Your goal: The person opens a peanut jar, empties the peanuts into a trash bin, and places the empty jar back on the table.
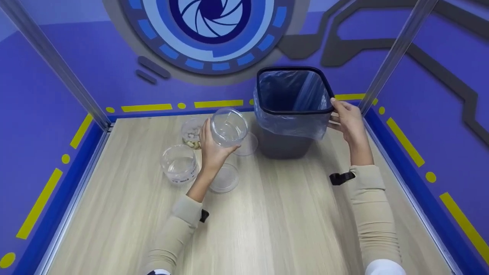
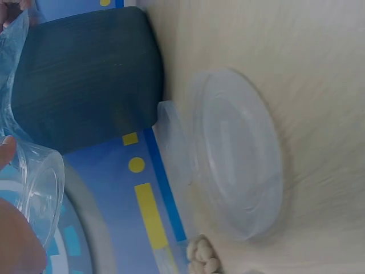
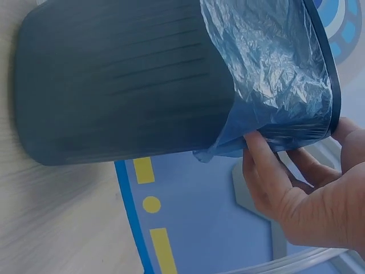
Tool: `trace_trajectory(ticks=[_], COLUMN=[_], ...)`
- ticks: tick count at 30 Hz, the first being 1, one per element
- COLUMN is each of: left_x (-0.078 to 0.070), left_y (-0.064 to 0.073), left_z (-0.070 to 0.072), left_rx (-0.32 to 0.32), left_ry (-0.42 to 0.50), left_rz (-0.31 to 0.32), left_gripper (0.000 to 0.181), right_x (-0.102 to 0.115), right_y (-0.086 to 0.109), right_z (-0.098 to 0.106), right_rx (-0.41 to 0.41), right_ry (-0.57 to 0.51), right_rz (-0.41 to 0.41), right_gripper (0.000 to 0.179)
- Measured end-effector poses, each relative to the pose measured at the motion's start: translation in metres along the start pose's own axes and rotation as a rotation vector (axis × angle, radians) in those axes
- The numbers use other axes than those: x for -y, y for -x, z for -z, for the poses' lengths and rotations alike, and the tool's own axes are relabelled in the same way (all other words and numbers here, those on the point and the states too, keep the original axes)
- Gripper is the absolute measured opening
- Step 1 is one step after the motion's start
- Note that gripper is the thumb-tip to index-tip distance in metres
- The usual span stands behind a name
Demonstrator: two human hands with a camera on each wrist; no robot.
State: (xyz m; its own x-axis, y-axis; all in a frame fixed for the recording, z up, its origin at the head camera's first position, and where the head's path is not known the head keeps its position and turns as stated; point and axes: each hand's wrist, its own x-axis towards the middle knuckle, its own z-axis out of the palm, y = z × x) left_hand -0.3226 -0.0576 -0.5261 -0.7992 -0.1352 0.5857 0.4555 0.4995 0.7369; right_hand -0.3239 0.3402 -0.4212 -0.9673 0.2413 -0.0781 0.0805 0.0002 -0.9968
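My left hand (image 1: 214,151) grips a clear round plastic container (image 1: 229,128), tilted and held above the table; nothing shows inside it. At the right, the fingers of my right hand (image 1: 349,120) hold the black rim of a dark grey trash bin (image 1: 284,145), thumb on top. A bluish plastic bag (image 3: 268,63) lines the bin and hangs over its outside. Behind my left hand stands a second clear container (image 1: 191,134) with pale pieces and nuts (image 2: 203,258) in it. A third clear container (image 1: 178,165) sits left of my left wrist.
Two clear round lids lie on the wooden table: one lid (image 1: 224,178) right of my left wrist, another lid (image 1: 246,145) beside the bin. Blue printed panels (image 1: 84,76) and metal posts (image 1: 401,49) enclose the table at the back and sides.
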Motion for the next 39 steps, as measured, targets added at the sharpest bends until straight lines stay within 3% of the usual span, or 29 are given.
trace_trajectory(ticks=[2, 5, 10, 14, 19, 22, 26, 31, 39], left_x=[0.005, 0.01, 0.02, 0.027, 0.036, 0.039, 0.044, 0.055, 0.07], left_y=[0.003, 0.006, 0.008, 0.013, 0.019, 0.02, 0.019, 0.018, 0.015], left_z=[0.0, -0.001, 0.001, 0.005, 0.005, 0.002, -0.004, -0.012, -0.021], left_rx=[0.013, 0.038, 0.052, 0.043, 0.055, 0.058, 0.053, 0.043, -0.007], left_ry=[-0.014, -0.035, -0.043, -0.039, -0.04, -0.033, -0.014, 0.011, 0.005], left_rz=[0.014, 0.029, 0.05, 0.11, 0.183, 0.207, 0.231, 0.295, 0.368], left_gripper=[0.13, 0.129, 0.128, 0.127, 0.127, 0.127, 0.126, 0.127, 0.122], right_x=[-0.001, -0.001, 0.004, 0.01, 0.005, -0.005, -0.023, -0.054, -0.108], right_y=[0.001, 0.003, 0.008, 0.019, 0.049, 0.071, 0.095, 0.108, 0.116], right_z=[-0.002, -0.002, -0.002, -0.012, -0.038, -0.057, -0.081, -0.101, -0.127], right_rx=[-0.015, -0.063, -0.252, -0.349, -0.389, -0.337, -0.191, -0.045, 0.133], right_ry=[0.037, 0.2, 0.526, 0.614, 0.652, 0.625, 0.597, 0.661, 0.784], right_rz=[0.036, 0.124, 0.312, 0.488, 0.834, 1.005, 1.093, 1.097, 1.024], right_gripper=[0.052, 0.056, 0.057, 0.038, 0.023, 0.025, 0.029, 0.028, 0.029])
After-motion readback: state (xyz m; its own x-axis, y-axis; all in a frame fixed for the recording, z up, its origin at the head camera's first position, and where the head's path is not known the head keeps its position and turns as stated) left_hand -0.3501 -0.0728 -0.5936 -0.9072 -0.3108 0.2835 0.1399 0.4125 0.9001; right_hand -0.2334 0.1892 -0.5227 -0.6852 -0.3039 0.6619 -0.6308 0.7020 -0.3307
